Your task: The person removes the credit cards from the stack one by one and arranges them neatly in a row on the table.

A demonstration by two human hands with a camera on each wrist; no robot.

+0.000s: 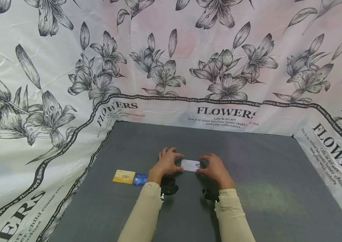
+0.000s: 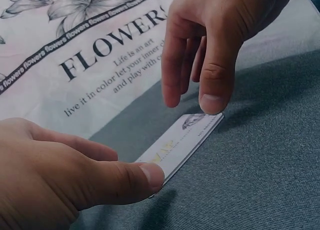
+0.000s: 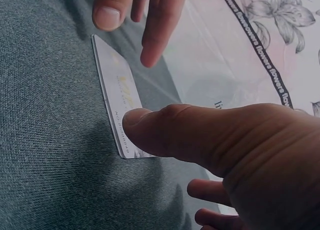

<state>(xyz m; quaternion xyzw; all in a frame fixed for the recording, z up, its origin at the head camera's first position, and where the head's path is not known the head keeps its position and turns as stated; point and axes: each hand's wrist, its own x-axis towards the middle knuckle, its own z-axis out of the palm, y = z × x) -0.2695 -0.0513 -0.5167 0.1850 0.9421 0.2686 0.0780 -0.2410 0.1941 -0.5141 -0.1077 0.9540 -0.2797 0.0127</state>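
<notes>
A white card [image 1: 190,165] with gold VIP lettering lies on the dark cloth, with a second card edge showing beneath it in the wrist views. My left hand [image 1: 168,162] is at its left end, thumb and index finger spread. From the right wrist, the left thumb [image 3: 108,18] appears just off the card's end. At the opposite end is my right hand [image 1: 216,170], its thumb [image 2: 212,103] right at the card's corner and its index finger raised apart from it.
Left of my left hand lie a yellow card [image 1: 124,176] and a blue card [image 1: 139,179], the blue one partly hidden by that hand. Dark grey cloth [image 1: 279,181] covers the table. A white flower-printed sheet [image 1: 171,111] borders it at the back and sides.
</notes>
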